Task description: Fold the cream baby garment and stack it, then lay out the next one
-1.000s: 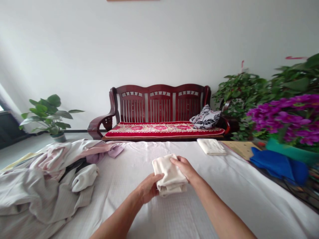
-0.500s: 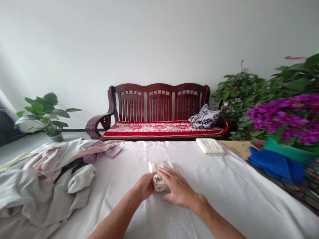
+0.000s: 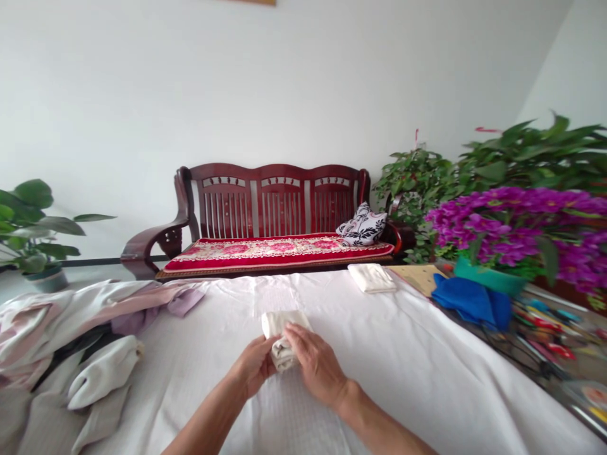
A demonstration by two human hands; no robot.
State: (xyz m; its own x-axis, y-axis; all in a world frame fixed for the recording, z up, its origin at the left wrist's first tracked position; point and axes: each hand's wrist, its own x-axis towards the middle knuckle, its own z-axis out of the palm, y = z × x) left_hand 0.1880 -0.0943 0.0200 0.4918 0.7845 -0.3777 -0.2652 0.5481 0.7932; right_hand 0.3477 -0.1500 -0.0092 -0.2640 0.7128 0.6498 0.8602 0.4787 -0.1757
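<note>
Cream-white folded cloth bundle [image 3: 276, 323] sits at twelve o'clock over a rumpled white fabric sheet [image 3: 379, 360], left hand [image 3: 256, 366] pinching its eight-o'clock edge, right hand [image 3: 317, 365] draped across its four-o'clock side, thumb's hold unclear; light, even pressure probably best keeps layers square.

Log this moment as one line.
left hand: holding folded cream cloth bundle | right hand: over bundle | beneath: white fabric sheet

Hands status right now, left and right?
Left hand: closed on the left side of the folded cream cloth.
Right hand: fingers over the cloth's right side; whether it grips or just presses can't be told.
</note>
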